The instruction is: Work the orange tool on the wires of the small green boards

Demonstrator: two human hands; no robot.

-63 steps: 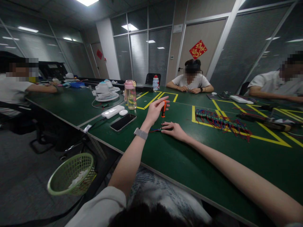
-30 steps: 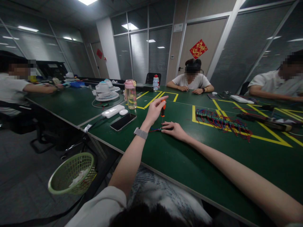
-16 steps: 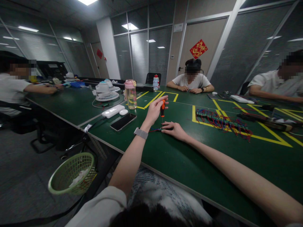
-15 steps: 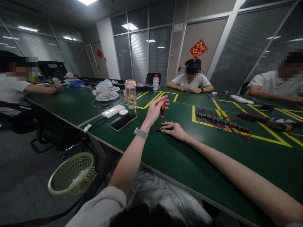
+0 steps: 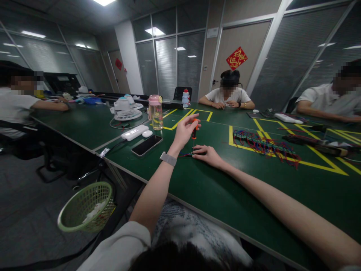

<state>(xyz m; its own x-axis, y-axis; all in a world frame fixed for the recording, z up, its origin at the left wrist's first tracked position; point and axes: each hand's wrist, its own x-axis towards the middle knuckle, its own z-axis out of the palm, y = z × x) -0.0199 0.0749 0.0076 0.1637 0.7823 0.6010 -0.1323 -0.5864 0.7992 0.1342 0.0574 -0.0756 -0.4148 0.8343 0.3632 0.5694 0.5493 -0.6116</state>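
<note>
Table [image 5: 203, 188]: supporting the parts.
Wired boards [image 5: 265, 146]: lying in a row across yellow tape [image 5: 230, 135], right of both hands.
Left hand [image 5: 185, 131]: grasping the screwdriver [image 5: 194, 134].
Right hand [image 5: 208, 155]: resting, fingers touching the board [image 5: 191, 154]; whether pinching, cannot tell.
Screwdriver: standing upright, pointing down at the board.
Board: lying beneath the screwdriver, wires [image 5: 184, 155] trailing left.

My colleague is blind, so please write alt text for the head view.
The left hand holds a screwdriver point down over a small wired part at the fingertips of the right hand, on a green table. A phone and bottle are to the left; many wired boards lie right.
</note>
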